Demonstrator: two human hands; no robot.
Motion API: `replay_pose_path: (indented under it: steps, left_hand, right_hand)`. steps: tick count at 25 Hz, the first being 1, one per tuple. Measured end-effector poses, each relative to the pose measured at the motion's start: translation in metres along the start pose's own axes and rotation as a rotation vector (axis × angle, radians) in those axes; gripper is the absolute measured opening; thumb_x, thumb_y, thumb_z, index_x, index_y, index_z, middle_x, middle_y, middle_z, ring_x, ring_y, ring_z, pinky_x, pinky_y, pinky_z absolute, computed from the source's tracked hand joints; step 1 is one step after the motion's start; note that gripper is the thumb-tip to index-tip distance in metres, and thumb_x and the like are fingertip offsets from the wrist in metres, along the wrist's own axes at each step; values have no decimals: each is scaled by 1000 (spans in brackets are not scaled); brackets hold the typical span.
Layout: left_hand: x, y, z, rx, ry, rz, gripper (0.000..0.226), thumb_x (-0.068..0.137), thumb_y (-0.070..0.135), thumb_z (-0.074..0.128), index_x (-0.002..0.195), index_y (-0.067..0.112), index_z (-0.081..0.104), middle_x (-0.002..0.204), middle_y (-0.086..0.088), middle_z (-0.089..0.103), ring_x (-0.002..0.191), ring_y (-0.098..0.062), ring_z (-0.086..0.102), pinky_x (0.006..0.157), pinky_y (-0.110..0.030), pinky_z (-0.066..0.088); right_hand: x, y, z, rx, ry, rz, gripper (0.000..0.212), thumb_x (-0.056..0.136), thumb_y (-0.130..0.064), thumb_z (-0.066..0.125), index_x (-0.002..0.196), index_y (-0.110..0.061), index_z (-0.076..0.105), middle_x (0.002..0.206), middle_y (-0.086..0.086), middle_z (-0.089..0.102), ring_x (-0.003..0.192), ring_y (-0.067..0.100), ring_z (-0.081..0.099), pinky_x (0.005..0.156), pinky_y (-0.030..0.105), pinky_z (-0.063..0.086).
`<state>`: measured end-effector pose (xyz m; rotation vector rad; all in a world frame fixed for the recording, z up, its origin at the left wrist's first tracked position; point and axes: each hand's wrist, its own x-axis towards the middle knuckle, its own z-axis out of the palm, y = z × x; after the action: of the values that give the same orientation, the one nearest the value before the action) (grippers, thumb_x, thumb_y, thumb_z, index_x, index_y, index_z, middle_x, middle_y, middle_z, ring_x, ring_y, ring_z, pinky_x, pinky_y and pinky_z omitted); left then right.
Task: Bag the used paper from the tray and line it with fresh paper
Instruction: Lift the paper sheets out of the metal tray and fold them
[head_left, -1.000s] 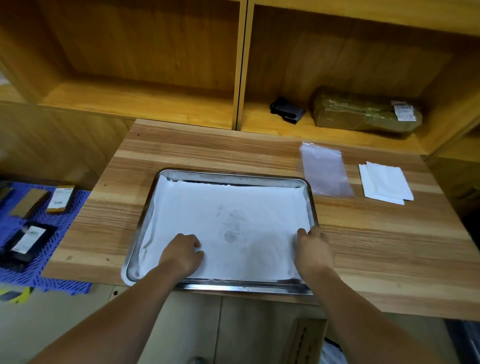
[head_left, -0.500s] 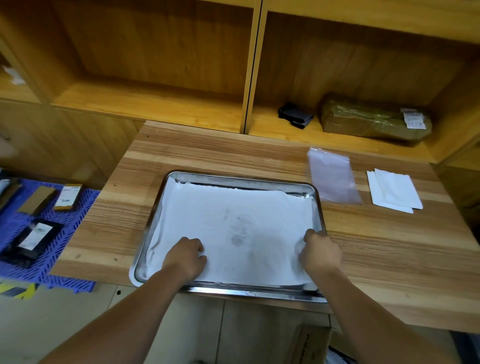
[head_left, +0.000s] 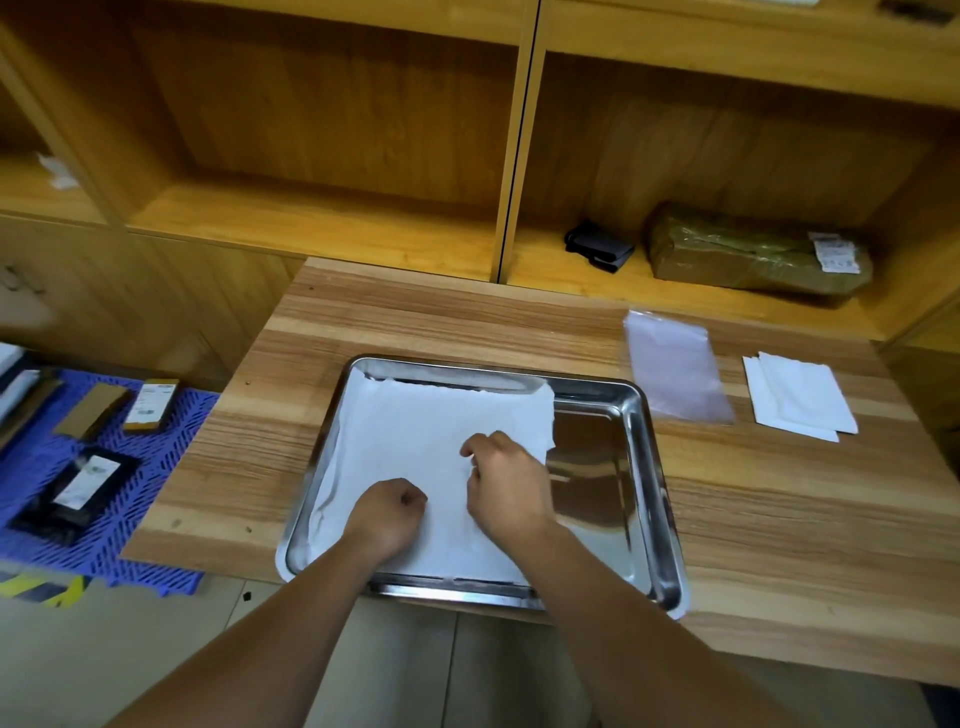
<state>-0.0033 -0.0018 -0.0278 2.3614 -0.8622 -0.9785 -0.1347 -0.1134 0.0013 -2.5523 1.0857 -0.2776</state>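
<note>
Step in hand: I am gathering the used paper (head_left: 415, 452) out of the metal tray (head_left: 644, 483); I judge this is the early part of the task, nothing is bagged yet
My right hand (head_left: 506, 486): fingers curled narrow, pinching the right edge of the sheet, which is folded over toward the left
My left hand (head_left: 387, 514): closed like a fist, pressing on the sheet near its front; I cannot tell if it grips paper
Where the paper is: in the left and middle part of the tray, the right part of the tray floor is bare and shiny
Paper direction: its long axis now runs from me toward the shelves, the free corner points to the back right
Next move: I think I must crumple the sheet smaller, lift it, and bring it to the clear plastic bag (head_left: 675, 374) lying right of the tray
Fresh paper (head_left: 800, 397): folded, lying on the table (head_left: 805, 545), just right of the bag
</note>
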Motion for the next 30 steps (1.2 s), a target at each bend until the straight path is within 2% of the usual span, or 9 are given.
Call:
replay_pose_path:
  steps: [5, 9, 12, 16, 18, 20, 23, 26, 30]
  left_hand:
    - [-2, 8, 11, -219, -88, -87, 29, 102, 16, 48, 104, 0, 72, 99, -19, 75, 98, -38, 70, 95, -47, 57]
    - [-1, 11, 14, -131, -96, -77, 11, 93, 21, 67, 87, 13, 64, 90, -10, 69, 93, -33, 69, 91, -41, 55]
    - [1, 15, 15, -77, -88, -100, 21, 87, 20, 74, 80, 20, 53, 94, -10, 70, 93, -30, 70, 88, -38, 56]
    - [6, 15, 17, -8, -91, -95, 23, 82, 11, 73, 76, 18, 52, 94, -12, 70, 91, -32, 71, 85, -40, 59]
    - [6, 15, 17, -11, -118, -102, 22, 81, 6, 71, 76, 17, 53, 97, -15, 71, 91, -34, 72, 84, -42, 61]
    - [5, 13, 17, -39, -153, -108, 24, 80, 2, 71, 74, 16, 53, 94, -17, 70, 87, -37, 74, 81, -45, 63]
    - [2, 8, 14, -118, -203, -136, 27, 81, -2, 73, 72, 14, 53, 82, -16, 64, 81, -40, 76, 75, -47, 65]
    - [0, 3, 8, -134, -197, -170, 28, 83, -2, 73, 72, 13, 53, 78, -16, 64, 82, -40, 77, 78, -47, 65]
    - [-4, 4, 1, -77, -185, -195, 21, 85, 2, 75, 76, 11, 58, 85, -15, 68, 85, -33, 77, 83, -42, 64]
  right_hand:
    - [-8, 5, 34, 134, -371, 2, 40, 92, -19, 58, 131, -28, 63, 130, -2, 67, 114, 22, 63, 100, 34, 50]
    - [9, 49, 25, 200, -201, 311, 27, 96, -22, 53, 115, -26, 72, 117, 1, 74, 105, 23, 68, 91, 32, 56]
    - [30, 67, 22, 477, -113, 598, 30, 97, -22, 54, 123, -27, 67, 120, 10, 72, 101, 32, 71, 91, 42, 59]
    - [55, 59, 32, 577, -251, 635, 43, 96, -24, 48, 137, -31, 59, 144, 2, 57, 124, 28, 60, 106, 37, 49]
    - [65, 58, 35, 483, -300, 623, 35, 95, -18, 48, 123, -23, 68, 146, 2, 57, 130, 25, 55, 102, 28, 44]
    - [69, 57, 38, 468, -284, 660, 29, 93, -8, 48, 107, -8, 74, 133, 10, 65, 120, 30, 59, 94, 30, 47]
    - [72, 50, 31, 846, -100, 821, 29, 95, 0, 51, 113, -5, 73, 122, 12, 67, 101, 26, 63, 80, 22, 51]
    - [91, 23, 19, 1086, 39, 719, 30, 99, -7, 54, 119, -14, 74, 123, 3, 67, 98, 19, 61, 78, 20, 47]
    - [111, -20, 19, 1045, -241, 517, 44, 98, -11, 55, 140, -20, 60, 146, -2, 54, 129, 20, 53, 108, 32, 45]
